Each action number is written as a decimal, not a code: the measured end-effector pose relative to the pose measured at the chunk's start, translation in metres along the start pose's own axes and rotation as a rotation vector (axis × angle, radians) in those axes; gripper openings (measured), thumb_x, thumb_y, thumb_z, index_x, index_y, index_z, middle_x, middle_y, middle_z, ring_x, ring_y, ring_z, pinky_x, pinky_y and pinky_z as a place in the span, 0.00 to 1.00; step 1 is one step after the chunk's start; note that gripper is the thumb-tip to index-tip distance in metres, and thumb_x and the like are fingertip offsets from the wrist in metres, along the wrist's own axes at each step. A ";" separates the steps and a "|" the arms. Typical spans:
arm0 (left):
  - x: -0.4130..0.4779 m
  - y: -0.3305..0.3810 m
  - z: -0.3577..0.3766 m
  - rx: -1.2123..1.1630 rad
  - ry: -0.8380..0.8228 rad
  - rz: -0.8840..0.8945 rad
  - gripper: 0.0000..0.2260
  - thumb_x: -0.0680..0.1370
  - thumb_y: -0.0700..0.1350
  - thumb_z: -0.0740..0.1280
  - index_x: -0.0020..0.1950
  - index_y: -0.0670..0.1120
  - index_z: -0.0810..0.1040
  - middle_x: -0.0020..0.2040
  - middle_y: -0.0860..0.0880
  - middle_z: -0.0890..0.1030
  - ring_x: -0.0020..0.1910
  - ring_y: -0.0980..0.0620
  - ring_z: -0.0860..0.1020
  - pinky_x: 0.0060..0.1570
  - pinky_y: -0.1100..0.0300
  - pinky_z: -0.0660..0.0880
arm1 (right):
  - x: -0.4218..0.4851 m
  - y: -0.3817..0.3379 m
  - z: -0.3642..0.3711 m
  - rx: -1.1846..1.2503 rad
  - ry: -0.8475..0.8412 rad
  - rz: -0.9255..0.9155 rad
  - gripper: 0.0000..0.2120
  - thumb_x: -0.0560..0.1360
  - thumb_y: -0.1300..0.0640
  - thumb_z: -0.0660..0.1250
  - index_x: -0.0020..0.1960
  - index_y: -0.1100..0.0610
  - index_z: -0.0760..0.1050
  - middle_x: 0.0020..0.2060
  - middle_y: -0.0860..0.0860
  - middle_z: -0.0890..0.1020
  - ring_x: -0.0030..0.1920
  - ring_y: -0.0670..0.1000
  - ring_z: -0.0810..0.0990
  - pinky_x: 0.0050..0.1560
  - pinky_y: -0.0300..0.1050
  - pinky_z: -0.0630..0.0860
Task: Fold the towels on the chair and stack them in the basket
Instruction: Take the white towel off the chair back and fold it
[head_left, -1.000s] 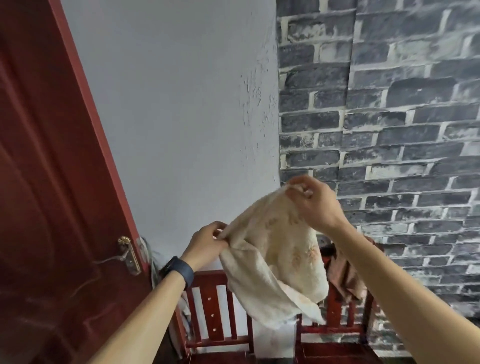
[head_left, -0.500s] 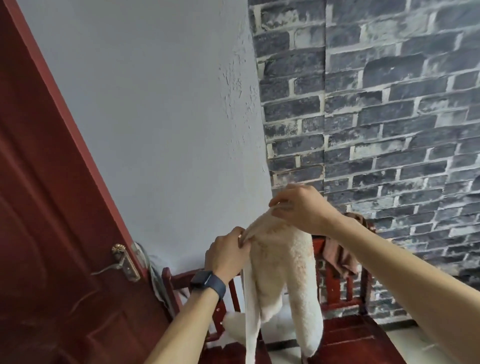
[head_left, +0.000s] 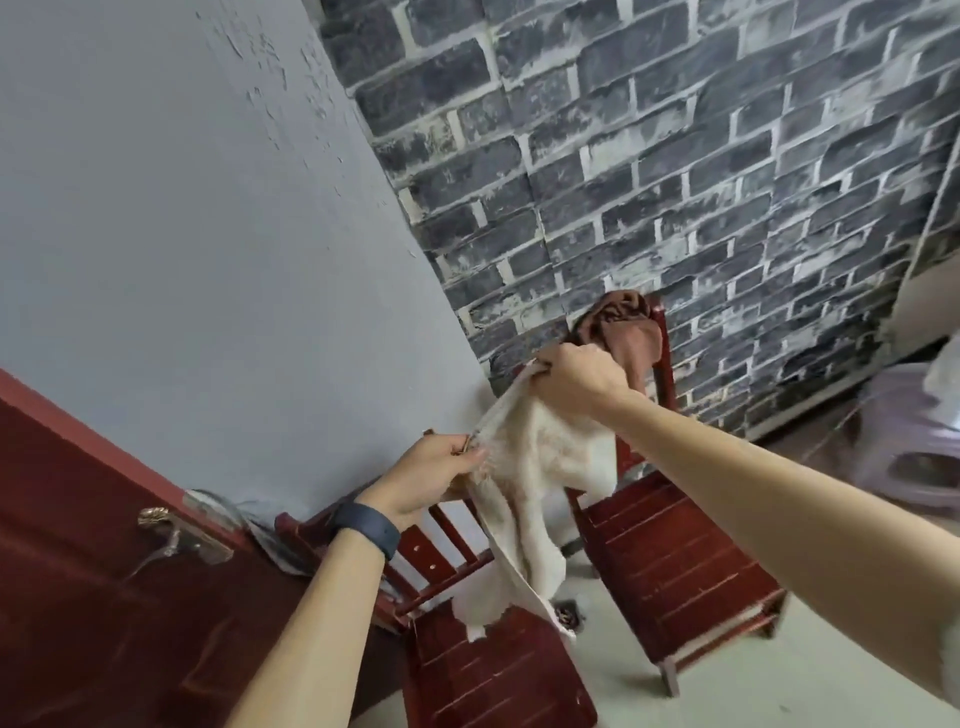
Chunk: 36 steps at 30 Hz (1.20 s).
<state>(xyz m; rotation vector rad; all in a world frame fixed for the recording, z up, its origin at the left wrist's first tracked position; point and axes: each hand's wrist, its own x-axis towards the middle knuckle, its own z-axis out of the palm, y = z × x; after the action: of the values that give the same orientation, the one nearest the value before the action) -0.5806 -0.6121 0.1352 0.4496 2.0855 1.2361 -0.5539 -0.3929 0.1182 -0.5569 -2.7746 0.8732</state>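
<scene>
**Q:** Where was the towel?

**A:** The cream towel (head_left: 540, 467) was held up mid-frame, with its top edge stretched between both my hands. My left hand (head_left: 431, 478) pinched the lower left corner, grip clamped on the hem. My right hand (head_left: 571, 379) was higher and to the right, fingers curled round the other corner, grip clamped too.

**Q:** Hanging free?

**A:** Mostly. It drooped from that slanted top edge. The lower end hung over the rear of the near chair (head_left: 498, 670) at bottom centre. I couldn't tell if it touched the seat.

**Q:** Any other towels?

**A:** One. A brown towel (head_left: 628, 327) was bunched over the backrest top of the second chair (head_left: 675, 561), right of centre, just behind my right hand.

**Q:** And the rest?

**A:** There was a red door (head_left: 78, 571) with a brass handle (head_left: 171, 535) at lower left. The grey wall (head_left: 182, 260) was upper left and the dark brick wall (head_left: 675, 156) upper right. I had a dark band (head_left: 366, 527) on my left wrist. A lilac plastic thing (head_left: 914, 441) sat at the right edge, too blurred to tell what it was.
</scene>
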 end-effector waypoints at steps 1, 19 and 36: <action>0.004 -0.003 0.008 -0.094 -0.028 -0.027 0.08 0.82 0.41 0.63 0.47 0.41 0.80 0.43 0.45 0.84 0.44 0.48 0.82 0.54 0.50 0.79 | 0.000 0.007 0.004 0.253 -0.096 0.018 0.18 0.75 0.52 0.64 0.65 0.51 0.75 0.51 0.55 0.84 0.41 0.55 0.83 0.39 0.49 0.80; 0.043 -0.064 0.088 -0.686 0.097 -0.180 0.13 0.83 0.41 0.59 0.66 0.44 0.75 0.56 0.44 0.83 0.50 0.45 0.84 0.51 0.46 0.80 | -0.138 0.191 0.111 1.010 -0.099 0.677 0.12 0.76 0.40 0.68 0.47 0.49 0.82 0.50 0.47 0.82 0.48 0.48 0.79 0.49 0.46 0.73; 0.017 -0.107 -0.022 -0.247 0.641 -0.075 0.09 0.78 0.49 0.69 0.45 0.44 0.82 0.49 0.45 0.82 0.52 0.46 0.81 0.46 0.56 0.80 | -0.057 0.124 0.055 1.296 -0.297 0.608 0.12 0.73 0.45 0.73 0.47 0.52 0.80 0.34 0.48 0.79 0.32 0.45 0.73 0.35 0.41 0.66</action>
<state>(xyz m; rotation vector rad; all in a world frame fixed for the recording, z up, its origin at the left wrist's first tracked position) -0.6038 -0.6695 0.0434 -0.1663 2.3775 1.7250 -0.4803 -0.3501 -0.0020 -0.9791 -1.5404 2.6308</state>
